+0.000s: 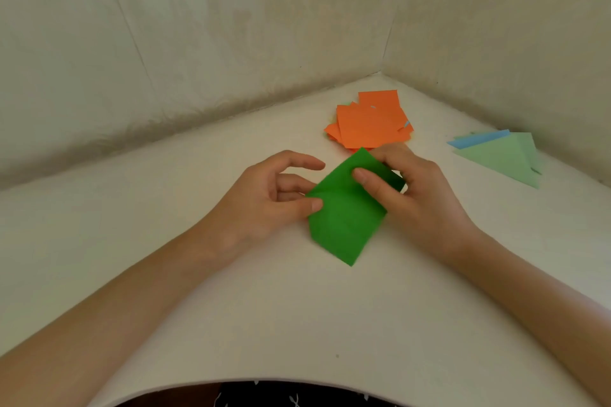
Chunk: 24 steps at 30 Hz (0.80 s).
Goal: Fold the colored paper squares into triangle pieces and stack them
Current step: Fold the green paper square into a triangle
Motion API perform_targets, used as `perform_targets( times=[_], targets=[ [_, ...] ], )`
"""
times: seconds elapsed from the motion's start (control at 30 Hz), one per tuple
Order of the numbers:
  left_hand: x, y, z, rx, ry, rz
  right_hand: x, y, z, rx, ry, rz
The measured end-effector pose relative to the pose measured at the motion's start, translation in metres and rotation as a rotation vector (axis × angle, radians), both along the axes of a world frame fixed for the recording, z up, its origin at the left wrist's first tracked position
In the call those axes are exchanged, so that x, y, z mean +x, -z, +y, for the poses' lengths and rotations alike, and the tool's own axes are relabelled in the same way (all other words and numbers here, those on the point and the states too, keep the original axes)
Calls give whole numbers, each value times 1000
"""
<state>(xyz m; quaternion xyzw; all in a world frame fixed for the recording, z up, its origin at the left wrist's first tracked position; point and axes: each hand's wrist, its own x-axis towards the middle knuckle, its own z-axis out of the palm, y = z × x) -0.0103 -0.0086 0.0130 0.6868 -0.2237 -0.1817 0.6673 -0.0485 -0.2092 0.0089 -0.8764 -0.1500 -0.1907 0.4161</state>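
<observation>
A dark green paper square (344, 218) lies in the middle of the white table (297, 324), turned like a diamond with a crease across it. My left hand (274, 195) pinches its left corner between thumb and fingers. My right hand (413, 188) holds its upper right part, thumb on top and fingers curled underneath. A pile of orange paper squares (370, 120) sits just behind the green sheet. Folded triangle pieces (502, 155), pale green with a blue one beneath, lie stacked at the far right.
Pale patterned walls (231, 43) meet in a corner right behind the table and close off its back and right sides. The table's near edge curves in front of my body at the bottom.
</observation>
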Motion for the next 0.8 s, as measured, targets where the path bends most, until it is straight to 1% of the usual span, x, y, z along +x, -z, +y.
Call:
perform_targets(
  times=[0.07, 0.13, 0.27, 0.3, 0.33, 0.4, 0.43, 0.5, 0.57, 0.63, 0.73, 0.8],
  targets=[
    [-2, 0, -1, 2, 3, 6, -1, -1, 3, 129, 0, 69],
    [-2, 0, -1, -2, 18, 10, 0, -1, 3, 213, 28, 91],
    [-2, -1, -1, -15, 32, -3, 7, 3, -1, 191, 113, 162],
    [-2, 0, -1, -3, 14, -27, 7, 5, -3, 168, 133, 150],
    [-2, 0, -1, 8, -20, -48, 6, 4, -4, 120, 163, 80],
    [0, 3, -1, -15, -116, -35, 4, 2, -6, -7, 206, -136],
    [2, 4, 0, -57, -163, 5, 2, 0, -7, -46, 207, -214],
    [5, 5, 1, -174, -227, 119, 0, -2, -9, -97, 168, -272],
    [9, 3, 2, -306, -259, 231, -1, -1, -7, -149, 82, -245],
    [11, 0, 3, -392, -272, 276, -2, 3, -5, -158, -42, -156],
    [9, -1, 1, -396, -246, 271, -1, 8, 0, -63, -148, 4],
    [7, 0, 0, -366, -209, 254, -2, 8, 3, 14, -170, 25]
  ],
)
